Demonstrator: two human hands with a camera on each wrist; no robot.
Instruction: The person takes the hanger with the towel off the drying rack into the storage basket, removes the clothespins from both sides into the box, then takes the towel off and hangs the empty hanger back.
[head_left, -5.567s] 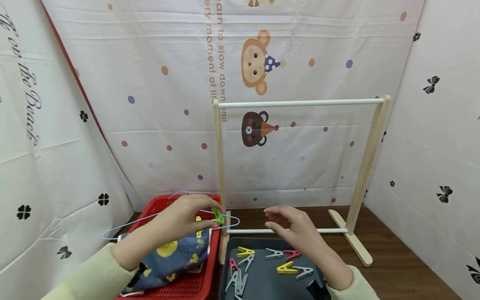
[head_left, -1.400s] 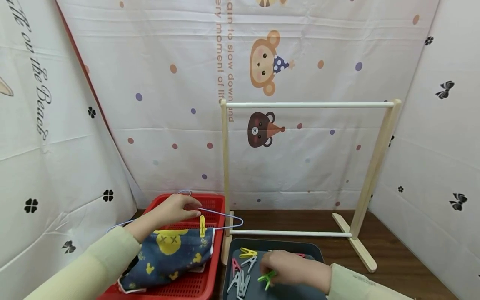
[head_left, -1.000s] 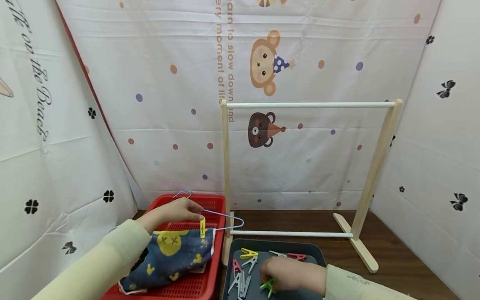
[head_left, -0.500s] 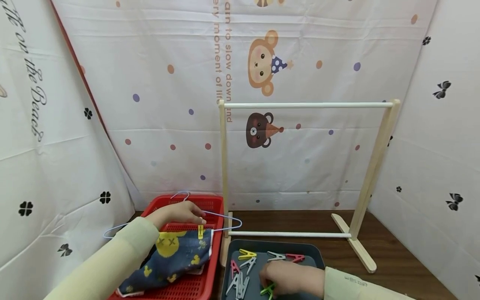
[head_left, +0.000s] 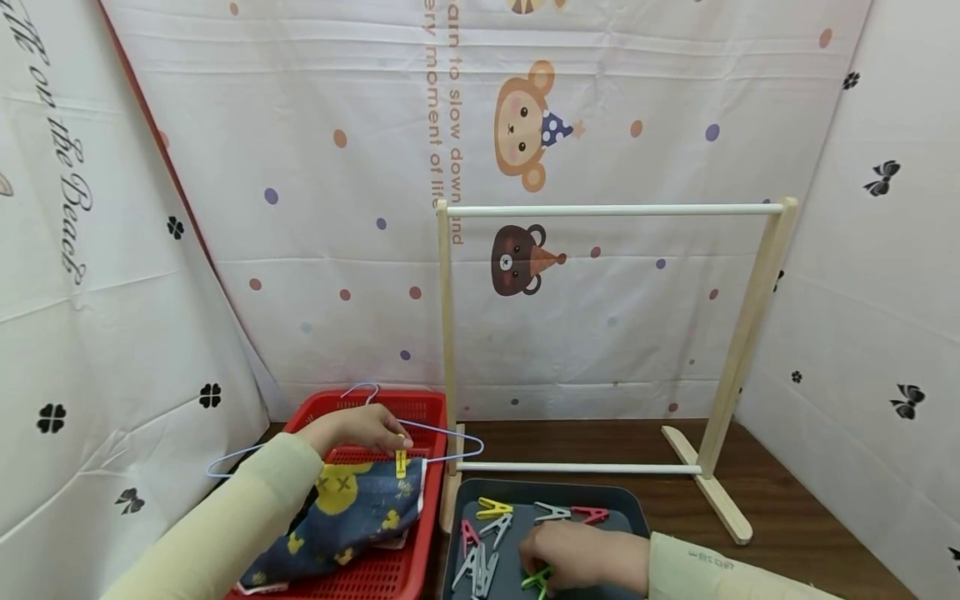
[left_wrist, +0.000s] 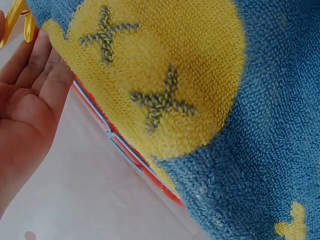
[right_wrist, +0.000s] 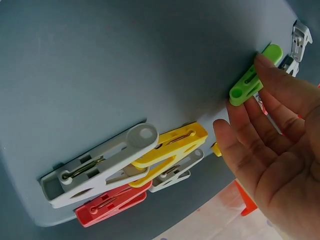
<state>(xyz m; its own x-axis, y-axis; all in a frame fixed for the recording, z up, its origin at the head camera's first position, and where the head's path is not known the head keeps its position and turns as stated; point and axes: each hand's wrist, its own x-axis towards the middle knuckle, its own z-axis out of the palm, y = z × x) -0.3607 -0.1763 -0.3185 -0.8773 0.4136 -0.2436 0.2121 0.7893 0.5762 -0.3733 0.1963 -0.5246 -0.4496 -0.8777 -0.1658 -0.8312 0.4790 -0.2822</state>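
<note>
In the head view, my left hand is over the red basket, its fingertips pinching a yellow clothespin at the top edge of a blue towel with yellow patterns. A pale blue wire hanger runs along that edge. The left wrist view shows the clothespin's yellow handles between thumb and fingers. My right hand reaches low into the grey tray, and thumb and fingers pinch a green clothespin near the tray floor.
Several grey, red and yellow clothespins lie in the tray. The red basket stands to its left. Behind the tray rises a wooden rack with a white top rail and a lower rail. Printed cloth walls surround the table.
The green clothespin, held by my left hand earliest, is now in my right hand in the tray. My left hand has moved down onto the yellow clothespin.
</note>
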